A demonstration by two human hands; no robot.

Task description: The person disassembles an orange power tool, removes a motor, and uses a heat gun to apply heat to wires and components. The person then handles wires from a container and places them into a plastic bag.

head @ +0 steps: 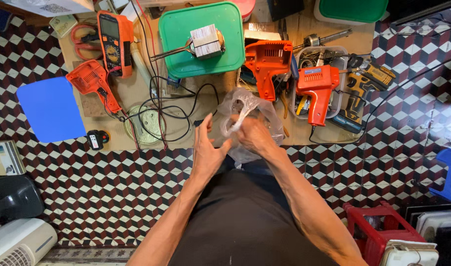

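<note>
The clear plastic bag [247,111] is held up in front of the person's chest, over the near edge of the wooden board [196,140] that serves as a bench on the tiled floor. Its neck is bunched and twisted into a white strand, and the right hand [252,134] has its fingers curled tight around that strand, pinching it. The left hand [206,148] is just beside it, fingers spread and mostly straight, the thumb tip near the bag but gripping nothing that I can make out. What is inside the bag cannot be told; it looks thin and nearly empty.

As a judgement, the work on the bag's neck is partway through — the plastic is gathered and twisted, but whether a knot is being tied or undone does not show, and the bag is not yet set down.

Just beyond the hands lie two orange tool housings [267,64], an orange soldering gun [316,91] in a clear tray, and a tangle of black wires [171,106]. Farther back sits a green lid [178,34] with a small transformer [206,42] on it, and at the left — an orange multimeter [114,42].
</note>
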